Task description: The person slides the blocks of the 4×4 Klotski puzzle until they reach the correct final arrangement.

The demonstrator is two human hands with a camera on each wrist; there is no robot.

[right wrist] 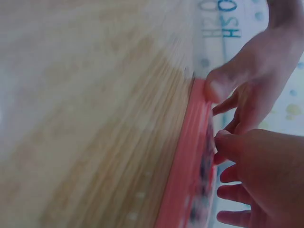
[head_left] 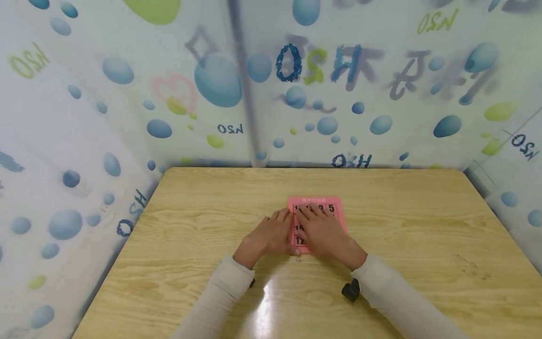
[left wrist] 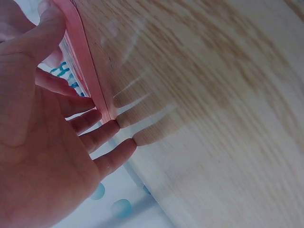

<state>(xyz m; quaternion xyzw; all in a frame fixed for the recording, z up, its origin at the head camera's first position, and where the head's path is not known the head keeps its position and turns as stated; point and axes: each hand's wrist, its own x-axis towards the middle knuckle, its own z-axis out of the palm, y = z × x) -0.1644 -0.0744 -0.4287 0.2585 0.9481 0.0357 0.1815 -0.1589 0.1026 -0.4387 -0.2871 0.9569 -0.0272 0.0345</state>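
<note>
A pink sliding number puzzle point(head_left: 315, 199) lies flat on the wooden table, its black-numbered tiles partly covered by both hands. Along its left side rests my left hand point(head_left: 273, 235), fingers extended against the edge and the tabletop in the left wrist view. The left thumb point(right wrist: 218, 90) touches the near left corner of the pink frame point(right wrist: 187, 137). My right hand point(head_left: 326, 233) lies over the puzzle from the right, with loosely extended fingers on the tiles. Several numbers, including a 5 and a 12, show around it.
The wooden table point(head_left: 203, 197) extends around the puzzle on every side. Behind it stands a pale wall covering point(head_left: 262, 117) printed with blue and green drops and H2O lettering. A small black device point(head_left: 351, 290) sits at the right wrist.
</note>
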